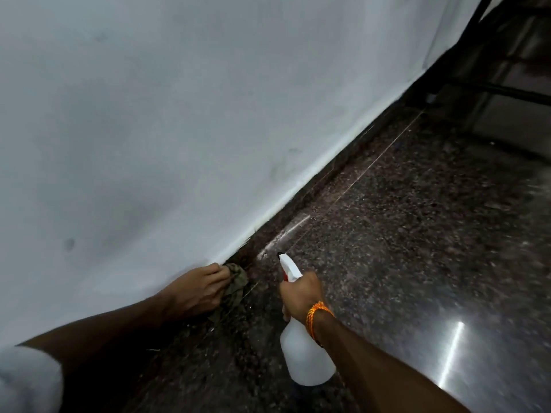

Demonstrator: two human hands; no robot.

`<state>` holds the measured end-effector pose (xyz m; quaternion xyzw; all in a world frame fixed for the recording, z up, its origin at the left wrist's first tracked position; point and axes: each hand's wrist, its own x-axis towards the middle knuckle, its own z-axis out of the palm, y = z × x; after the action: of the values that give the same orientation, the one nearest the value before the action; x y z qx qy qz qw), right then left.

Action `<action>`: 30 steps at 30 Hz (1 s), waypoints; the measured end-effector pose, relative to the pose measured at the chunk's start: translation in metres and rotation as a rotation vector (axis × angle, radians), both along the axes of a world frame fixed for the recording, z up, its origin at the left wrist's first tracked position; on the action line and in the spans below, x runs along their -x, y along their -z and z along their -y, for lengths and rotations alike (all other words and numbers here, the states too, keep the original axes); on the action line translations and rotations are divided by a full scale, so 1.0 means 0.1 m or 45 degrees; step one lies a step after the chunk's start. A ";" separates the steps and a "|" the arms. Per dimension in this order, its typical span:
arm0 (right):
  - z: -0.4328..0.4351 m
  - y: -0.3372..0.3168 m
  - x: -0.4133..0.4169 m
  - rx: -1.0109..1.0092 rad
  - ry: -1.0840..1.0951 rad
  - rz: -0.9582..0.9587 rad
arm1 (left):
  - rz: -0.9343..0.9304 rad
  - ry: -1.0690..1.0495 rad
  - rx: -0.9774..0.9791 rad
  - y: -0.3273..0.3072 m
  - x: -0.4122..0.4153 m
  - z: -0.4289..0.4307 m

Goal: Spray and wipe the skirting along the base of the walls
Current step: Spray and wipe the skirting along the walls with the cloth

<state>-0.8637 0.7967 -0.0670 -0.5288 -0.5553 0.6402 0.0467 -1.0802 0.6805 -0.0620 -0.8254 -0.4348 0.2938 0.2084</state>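
Note:
A dark speckled stone skirting (316, 186) runs diagonally along the foot of the white wall (149, 114). My left hand (198, 290) presses a crumpled greenish cloth (237, 281) against the skirting at its near end. My right hand (301, 293), with an orange thread band on the wrist, grips the neck of a white spray bottle (304, 359). The bottle's nozzle (283, 259) points up along the skirting, just right of the cloth.
Polished dark granite floor (417, 248) spreads to the right with a bright light reflection. Black metal furniture legs (489, 90) stand at the far upper right near the wall. A wet streak (286, 234) glints on the floor beside the skirting.

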 end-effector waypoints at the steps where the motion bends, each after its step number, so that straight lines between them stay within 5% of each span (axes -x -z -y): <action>1: 0.02 -0.02 -0.01 0.000 -0.011 0.009 | 0.003 -0.021 -0.021 0.05 -0.01 0.02; 8: 0.09 -0.14 0.05 -0.034 -0.104 -0.017 | 0.025 -0.135 0.033 0.10 0.03 -0.09; 16: -0.16 -0.42 0.26 -0.161 0.123 0.073 | 0.162 -0.297 -0.006 0.09 -0.25 -1.03; 30: -0.29 -0.22 0.33 -0.111 0.171 0.078 | 0.153 -0.130 -0.077 0.28 -0.18 -0.41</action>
<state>-0.8969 0.8253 -0.0449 -0.5818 -0.5471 0.5941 0.0957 -1.0618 0.7214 -0.0901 -0.8115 -0.4968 0.2407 0.1915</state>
